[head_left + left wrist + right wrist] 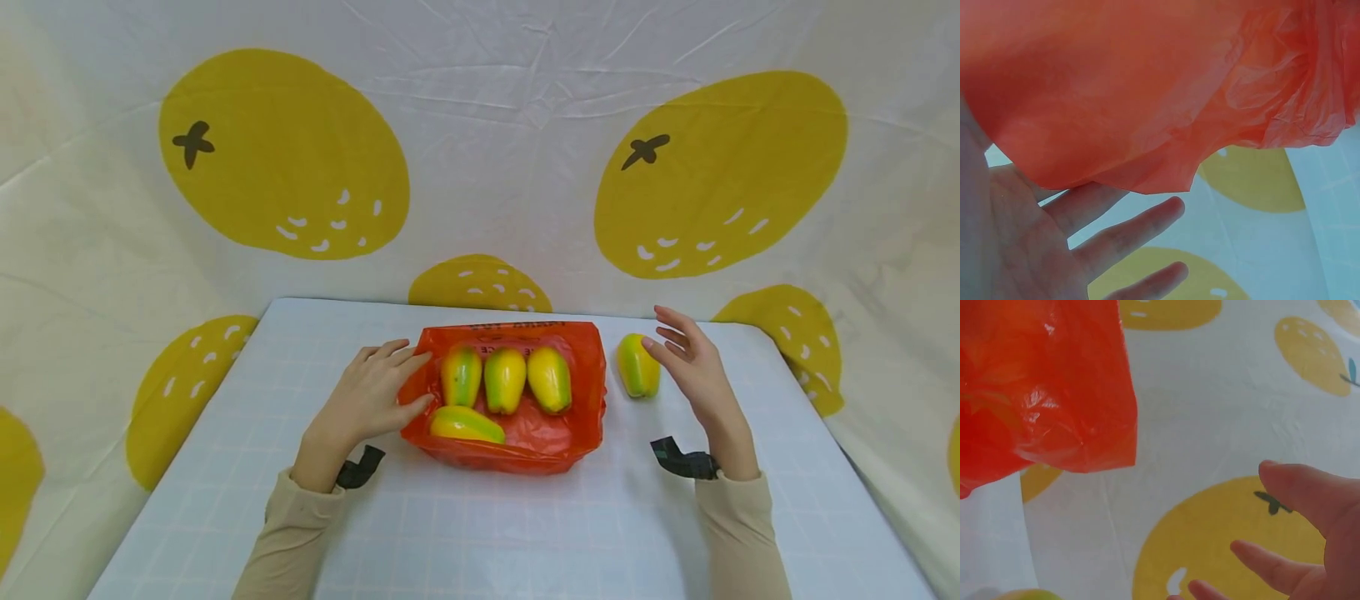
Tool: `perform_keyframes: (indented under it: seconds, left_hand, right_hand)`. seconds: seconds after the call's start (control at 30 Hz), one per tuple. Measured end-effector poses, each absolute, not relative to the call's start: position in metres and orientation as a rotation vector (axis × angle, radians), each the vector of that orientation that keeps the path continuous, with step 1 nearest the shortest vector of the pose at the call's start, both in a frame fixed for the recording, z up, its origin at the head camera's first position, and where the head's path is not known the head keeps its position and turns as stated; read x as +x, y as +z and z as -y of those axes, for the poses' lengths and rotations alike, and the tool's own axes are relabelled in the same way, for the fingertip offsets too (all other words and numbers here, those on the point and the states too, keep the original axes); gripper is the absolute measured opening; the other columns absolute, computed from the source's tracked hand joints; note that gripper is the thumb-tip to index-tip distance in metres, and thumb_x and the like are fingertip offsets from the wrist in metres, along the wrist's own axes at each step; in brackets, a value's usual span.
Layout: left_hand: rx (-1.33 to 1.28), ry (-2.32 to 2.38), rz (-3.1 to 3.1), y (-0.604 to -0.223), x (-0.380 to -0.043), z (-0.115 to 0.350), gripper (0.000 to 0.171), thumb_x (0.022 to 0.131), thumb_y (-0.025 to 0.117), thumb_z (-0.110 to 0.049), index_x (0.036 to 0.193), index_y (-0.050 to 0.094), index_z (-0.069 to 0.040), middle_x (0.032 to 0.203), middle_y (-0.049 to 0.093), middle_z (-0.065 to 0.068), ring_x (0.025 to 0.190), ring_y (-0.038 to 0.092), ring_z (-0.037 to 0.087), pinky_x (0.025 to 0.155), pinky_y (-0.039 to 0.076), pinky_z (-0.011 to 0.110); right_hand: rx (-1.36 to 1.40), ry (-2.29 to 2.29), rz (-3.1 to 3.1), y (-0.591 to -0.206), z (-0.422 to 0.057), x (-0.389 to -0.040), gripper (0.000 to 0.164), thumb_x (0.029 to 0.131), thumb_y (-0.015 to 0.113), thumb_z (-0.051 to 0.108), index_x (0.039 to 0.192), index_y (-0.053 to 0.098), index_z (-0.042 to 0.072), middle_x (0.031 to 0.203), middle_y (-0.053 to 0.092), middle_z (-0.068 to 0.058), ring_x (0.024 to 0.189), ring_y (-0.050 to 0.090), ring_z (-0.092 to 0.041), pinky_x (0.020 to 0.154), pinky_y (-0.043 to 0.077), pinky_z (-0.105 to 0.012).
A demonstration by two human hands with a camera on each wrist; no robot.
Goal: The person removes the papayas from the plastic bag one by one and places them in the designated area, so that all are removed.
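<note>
I see the loose yellow-green oblong fruit [637, 371] right of the red plastic bag [510, 458], its long axis near-to-far. The right hand [693, 367], nearer, spreads empty just right of it; the left hand [372, 393] spreads at the bag's left edge.

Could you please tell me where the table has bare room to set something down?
A broad bare patch lies in front of the red bag, between the sleeves; smaller ones lie left of the left hand and right of the right hand. The bag is crowded with four fruits, and a loose fruit crowds its right side.
</note>
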State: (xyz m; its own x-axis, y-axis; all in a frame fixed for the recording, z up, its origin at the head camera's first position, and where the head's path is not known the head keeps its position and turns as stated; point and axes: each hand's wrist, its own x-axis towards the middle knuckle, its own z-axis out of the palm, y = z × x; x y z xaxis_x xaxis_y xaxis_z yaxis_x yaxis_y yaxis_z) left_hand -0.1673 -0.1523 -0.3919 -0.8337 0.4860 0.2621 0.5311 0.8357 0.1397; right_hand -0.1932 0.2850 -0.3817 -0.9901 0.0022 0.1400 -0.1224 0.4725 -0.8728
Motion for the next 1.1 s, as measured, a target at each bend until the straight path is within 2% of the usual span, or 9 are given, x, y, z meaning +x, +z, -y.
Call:
perform_keyframes:
  seconds: [0.07,0.17,0.27,0.37,0.7,0.97,1.1]
  left_hand:
    - [-0.788,-0.308,2.801,-0.392,-0.167,0.152,0.056,0.087,0.068,-0.041,0.132,0.064,-0.007,0.132,0.062,0.016,0.13,0.048,0.037,0.102,0.039,0.058]
    - [-0.791,-0.309,2.802,-0.392,-0.167,0.152,0.056,0.087,0.068,-0.041,0.132,0.064,-0.007,0.132,0.062,0.016,0.13,0.048,0.037,0.102,0.039,0.058]
    - [-0.788,-0.309,2.803,-0.391,-0.167,0.152,0.056,0.087,0.068,-0.041,0.132,0.064,-0.007,0.132,0.062,0.016,0.13,0.048,0.037,0.102,0.039,0.058]
    - [-0.787,-0.31,2.807,-0.391,-0.167,0.152,0.056,0.087,0.068,-0.041,0.133,0.063,-0.007,0.132,0.061,0.017,0.13,0.048,0.037,0.102,0.039,0.059]
    - [-0.799,-0.308,2.796,-0.39,-0.166,0.152,0.055,0.088,0.068,-0.04,0.132,0.064,-0.007,0.131,0.062,0.017,0.129,0.049,0.037,0.101,0.04,0.059]
    - [-0.791,-0.311,2.807,-0.39,-0.167,0.152,0.056,0.088,0.067,-0.041,0.132,0.064,-0.008,0.132,0.062,0.016,0.13,0.048,0.036,0.102,0.039,0.058]
    - [-0.797,-0.307,2.812,-0.392,-0.167,0.152,0.055,0.087,0.068,-0.04,0.132,0.064,-0.007,0.132,0.062,0.016,0.129,0.048,0.037,0.101,0.039,0.058]
  right_hand:
    - [0.122,1.554,2.593,-0.378,-0.282,-0.191,0.066,0.098,0.06,0.031,0.156,0.031,0.014,0.157,0.031,-0.015,0.14,0.033,-0.039,0.111,0.031,-0.057]
    - [0.157,1.563,2.588,-0.373,-0.278,-0.187,0.065,0.099,0.06,0.03,0.155,0.032,0.015,0.156,0.033,-0.014,0.139,0.035,-0.038,0.109,0.039,-0.041]
    - [0.203,1.582,2.573,-0.369,-0.273,-0.183,0.062,0.099,0.06,0.029,0.154,0.034,0.016,0.155,0.035,-0.012,0.138,0.036,-0.038,0.101,0.044,-0.022]
    - [0.242,1.591,2.563,-0.366,-0.268,-0.178,0.061,0.099,0.06,0.027,0.154,0.036,0.017,0.154,0.036,-0.012,0.137,0.037,-0.038,0.095,0.044,-0.015]
    - [0.374,1.601,2.547,-0.353,-0.245,-0.165,0.057,0.098,0.061,0.021,0.151,0.04,0.016,0.152,0.04,-0.01,0.139,0.038,-0.036,0.097,0.042,-0.015]
    - [0.535,1.506,2.6,-0.339,-0.229,-0.166,0.054,0.097,0.063,0.019,0.148,0.044,0.016,0.149,0.043,-0.004,0.137,0.04,-0.029,0.106,0.039,-0.022]
    - [0.651,1.474,2.6,-0.331,-0.223,-0.17,0.053,0.096,0.064,0.015,0.146,0.046,0.014,0.148,0.044,-0.002,0.136,0.04,-0.027,0.113,0.034,-0.037]
